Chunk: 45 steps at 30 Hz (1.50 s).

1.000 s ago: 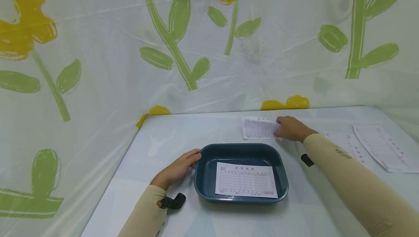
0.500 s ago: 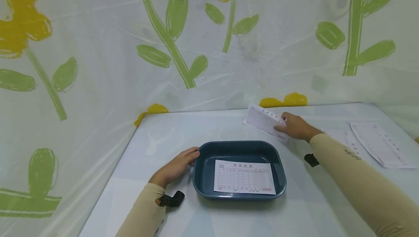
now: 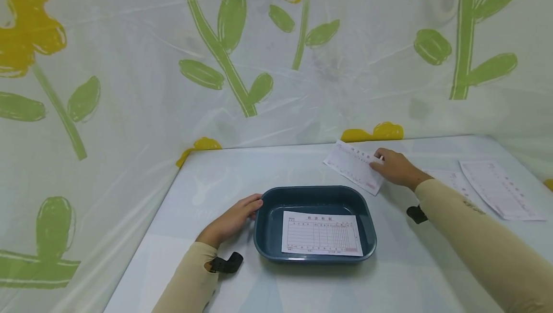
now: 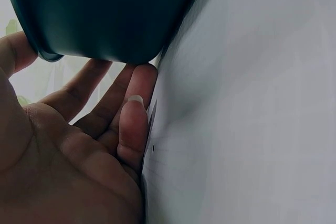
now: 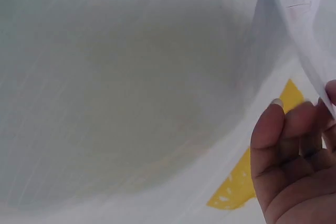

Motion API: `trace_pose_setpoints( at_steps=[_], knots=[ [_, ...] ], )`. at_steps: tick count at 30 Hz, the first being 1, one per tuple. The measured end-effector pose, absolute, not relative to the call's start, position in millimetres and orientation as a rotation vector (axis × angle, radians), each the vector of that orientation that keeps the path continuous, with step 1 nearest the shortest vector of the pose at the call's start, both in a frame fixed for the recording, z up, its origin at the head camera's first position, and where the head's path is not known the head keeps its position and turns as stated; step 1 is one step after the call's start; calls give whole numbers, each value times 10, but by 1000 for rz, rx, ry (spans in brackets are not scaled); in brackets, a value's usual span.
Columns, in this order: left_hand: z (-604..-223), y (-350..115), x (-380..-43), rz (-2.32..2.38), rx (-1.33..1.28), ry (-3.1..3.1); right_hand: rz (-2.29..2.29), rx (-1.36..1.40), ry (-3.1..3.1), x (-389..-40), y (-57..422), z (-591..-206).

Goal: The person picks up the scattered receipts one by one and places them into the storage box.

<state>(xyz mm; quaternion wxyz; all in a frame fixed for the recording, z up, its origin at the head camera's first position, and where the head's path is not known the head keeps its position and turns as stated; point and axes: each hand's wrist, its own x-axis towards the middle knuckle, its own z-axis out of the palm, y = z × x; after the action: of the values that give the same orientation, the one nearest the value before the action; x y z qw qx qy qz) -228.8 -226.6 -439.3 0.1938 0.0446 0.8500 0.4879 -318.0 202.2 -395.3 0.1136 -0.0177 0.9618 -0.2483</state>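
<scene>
While the right hand (image 3: 398, 168) pinches it, slip (image 3: 352, 164): swung aslant since earlier
Left hand (image 3: 231, 219): fingers relaxed, touching tray (image 3: 269, 231)
Gap: table strip (image 3: 317, 177) between slip and tray

The person wears close-fitting plain beige sleeves, the left one (image 3: 186, 277) reaching the wrist with soft creases and a small gap in the cloth near the cuff, the right one (image 3: 471, 238) bearing a short line of dark lettering (image 3: 474, 207), too small to read, and more wrinkles towards the upper arm. On the left wrist a black strap (image 3: 218, 265) carries a black, rounded, bent camera (image 3: 234, 261), and a similar dark camera (image 3: 416, 214) shows beneath the right cuff. Left hand (image 3: 234, 218) and right hand (image 3: 398, 166) are ungloved, with creased palms and visible fingernails (image 4: 135, 99).
</scene>
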Motion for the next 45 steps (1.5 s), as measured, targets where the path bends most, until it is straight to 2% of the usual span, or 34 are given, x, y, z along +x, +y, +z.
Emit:
trace_pose_setpoints(
  at_steps=[9, 32, 45],
  knots=[
    [-4402, -2286, -2298, 1381, 133, 2373, -729, -92, 2833, -3149, 2040, -3961],
    [-4367, -2260, -2296, 1339, 137, 2384, -1004, -141, 2939, -2739, 2147, -3725],
    [-4376, -2264, -2327, 1353, 142, 2377, -1167, -173, 2942, -2518, 1969, -3628]
  ],
)
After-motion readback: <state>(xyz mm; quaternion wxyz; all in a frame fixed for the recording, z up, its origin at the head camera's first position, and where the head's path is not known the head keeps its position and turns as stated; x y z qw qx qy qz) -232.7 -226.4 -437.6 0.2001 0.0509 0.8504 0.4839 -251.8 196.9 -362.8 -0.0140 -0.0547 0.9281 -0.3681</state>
